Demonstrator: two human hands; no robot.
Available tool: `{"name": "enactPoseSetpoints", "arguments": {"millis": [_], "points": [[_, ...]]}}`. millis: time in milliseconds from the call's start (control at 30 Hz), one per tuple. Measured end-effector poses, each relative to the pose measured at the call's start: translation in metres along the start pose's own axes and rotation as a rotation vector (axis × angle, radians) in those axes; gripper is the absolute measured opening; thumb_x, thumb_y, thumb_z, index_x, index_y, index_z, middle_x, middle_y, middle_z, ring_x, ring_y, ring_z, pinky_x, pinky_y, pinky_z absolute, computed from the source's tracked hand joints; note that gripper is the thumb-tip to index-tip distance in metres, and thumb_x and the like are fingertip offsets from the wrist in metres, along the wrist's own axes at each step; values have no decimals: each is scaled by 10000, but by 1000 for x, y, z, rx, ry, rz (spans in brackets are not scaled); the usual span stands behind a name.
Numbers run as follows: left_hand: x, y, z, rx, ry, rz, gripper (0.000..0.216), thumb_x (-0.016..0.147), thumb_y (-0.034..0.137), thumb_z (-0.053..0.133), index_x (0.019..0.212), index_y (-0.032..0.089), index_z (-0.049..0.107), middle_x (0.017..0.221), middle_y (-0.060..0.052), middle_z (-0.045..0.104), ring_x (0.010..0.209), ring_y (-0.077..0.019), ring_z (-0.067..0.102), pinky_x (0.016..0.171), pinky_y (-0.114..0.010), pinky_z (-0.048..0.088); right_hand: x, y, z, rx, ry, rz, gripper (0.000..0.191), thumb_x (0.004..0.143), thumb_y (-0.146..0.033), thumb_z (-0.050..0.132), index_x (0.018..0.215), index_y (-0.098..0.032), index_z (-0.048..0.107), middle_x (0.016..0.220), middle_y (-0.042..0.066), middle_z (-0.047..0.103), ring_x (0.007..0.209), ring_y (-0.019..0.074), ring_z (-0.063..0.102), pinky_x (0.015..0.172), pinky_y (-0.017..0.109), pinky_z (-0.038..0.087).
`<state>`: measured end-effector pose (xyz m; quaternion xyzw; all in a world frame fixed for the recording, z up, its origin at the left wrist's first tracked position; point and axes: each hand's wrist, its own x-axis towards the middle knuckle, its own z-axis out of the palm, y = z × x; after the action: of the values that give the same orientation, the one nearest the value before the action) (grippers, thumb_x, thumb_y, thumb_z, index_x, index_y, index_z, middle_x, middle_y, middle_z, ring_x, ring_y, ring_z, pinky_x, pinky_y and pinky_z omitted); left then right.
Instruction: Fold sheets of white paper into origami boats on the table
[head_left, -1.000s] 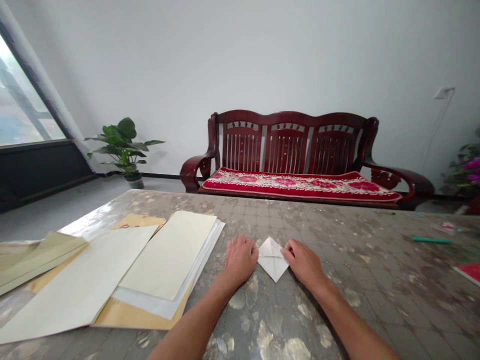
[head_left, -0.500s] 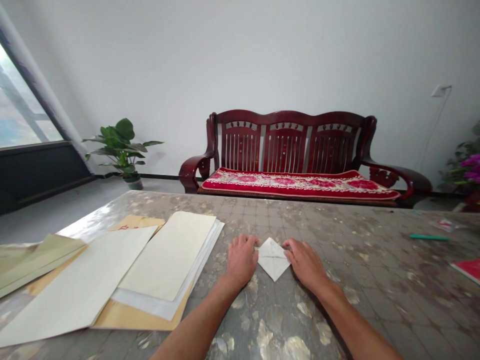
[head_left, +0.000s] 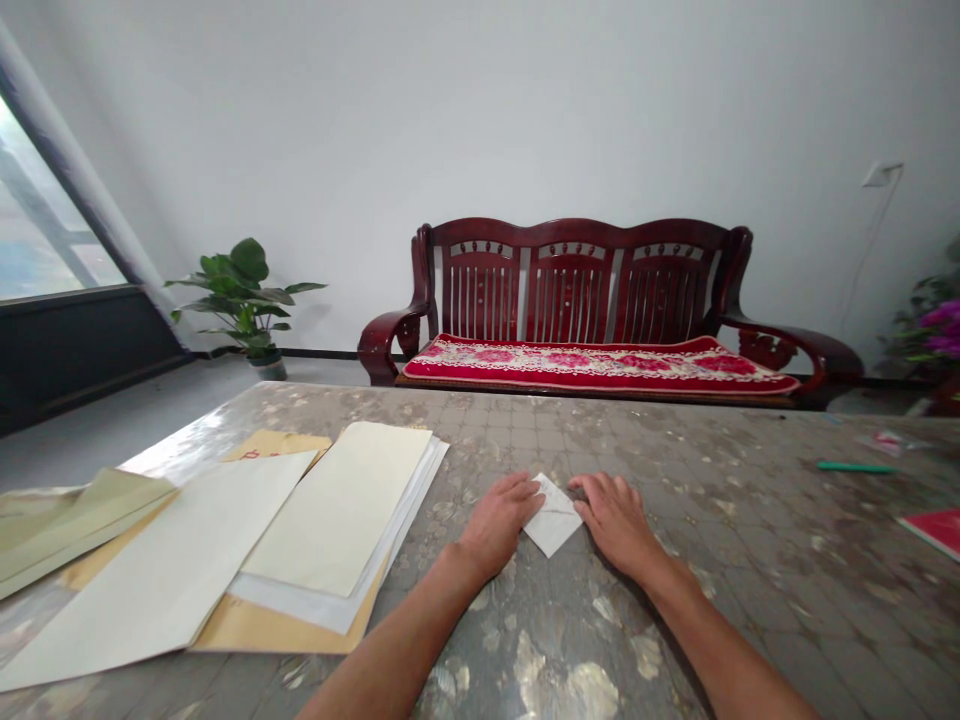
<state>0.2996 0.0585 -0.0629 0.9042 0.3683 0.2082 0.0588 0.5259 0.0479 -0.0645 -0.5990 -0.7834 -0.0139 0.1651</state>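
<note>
A small piece of white paper (head_left: pixel 553 525), folded into a diamond, lies flat on the patterned tabletop in front of me. My left hand (head_left: pixel 501 515) covers its left corner, thumb and fingertips resting on the paper close together, so that corner is hidden. On the other side, my right hand (head_left: pixel 611 515) is at the right corner. Its thumb touches or nearly touches the paper's edge, while the index finger curves above it with a gap between the two. A crease line crosses the paper sideways near its middle.
Left of my hands lie cream sheets (head_left: pixel 349 510) and brown envelopes (head_left: pixel 277 625). A green pen (head_left: pixel 856 467) and a red booklet (head_left: pixel 937 530) are on the right. Past the table's far edge stands a wooden bench (head_left: pixel 574 300), with a potted plant (head_left: pixel 247 290) to its left.
My left hand has shifted right, from beside the paper's left corner to over it. The right hand has stayed nearly where it was, fingers slightly more raised.
</note>
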Motion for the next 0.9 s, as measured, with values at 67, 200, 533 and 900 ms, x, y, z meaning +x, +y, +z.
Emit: {"name": "enactPoseSetpoints", "arguments": {"millis": [67, 200, 533, 900], "points": [[-1, 1, 0, 0, -29, 24, 408, 933, 98, 399, 1269, 193, 611, 1359, -63, 599, 1350, -214, 448, 1138, -389, 372, 0, 1, 1, -1, -2, -4, 255, 926, -287, 491, 1163, -285, 583, 1138, 55, 616, 1013, 259, 502, 853, 390, 343], [-8, 10, -4, 85, -73, 31, 428, 946, 148, 401, 1358, 154, 517, 1425, -98, 533, 1372, -211, 423, 1178, -380, 306, 0, 8, 1, 26, -6, -35, 265, 911, -278, 506, 1164, -288, 584, 1141, 49, 623, 1024, 253, 510, 859, 380, 354], [-18, 23, -2, 199, -99, -47, 515, 972, 451, 427, 1439, 234, 409, 1535, -91, 394, 1430, -285, 319, 1171, -480, 242, 2, -6, 2, 141, 76, 122, 421, 954, -291, 339, 1328, -233, 525, 1275, 79, 608, 1121, 252, 513, 955, 415, 388], [-19, 26, 2, 215, -82, -66, 521, 971, 445, 439, 1430, 199, 425, 1520, -125, 414, 1418, -276, 351, 1172, -450, 225, 0, -17, 11, -105, -63, 158, 511, 954, -295, 357, 1452, -206, 436, 1510, 91, 425, 1391, 304, 310, 1128, 488, 237]]}}
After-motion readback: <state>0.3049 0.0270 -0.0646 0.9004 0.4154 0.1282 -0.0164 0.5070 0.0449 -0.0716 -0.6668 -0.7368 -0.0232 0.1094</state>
